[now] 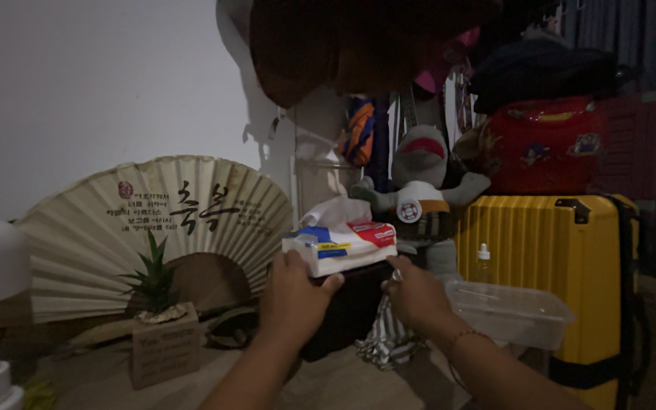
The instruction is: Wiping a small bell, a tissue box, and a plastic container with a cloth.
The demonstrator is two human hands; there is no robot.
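Two hands: left hand [291,292] grips the tissue pack's near-left corner; right hand [415,294] curls closed at its right end.
Tissue pack [341,244]: soft plastic, white with blue, red and yellow patches, tissue poking up, atop a dark box [347,307].
Clear tub [512,311]: lidded, contents unclear, beside the yellow ribbed suitcase [552,262].
Paper fan [153,224]: pleated, spread against the wall.

Dim, grainy view, with the white wall [77,83] brightest. Right of the paper fan [161,220], hanging shapes cast soft shadows on it; further right, everything sinks into murk.
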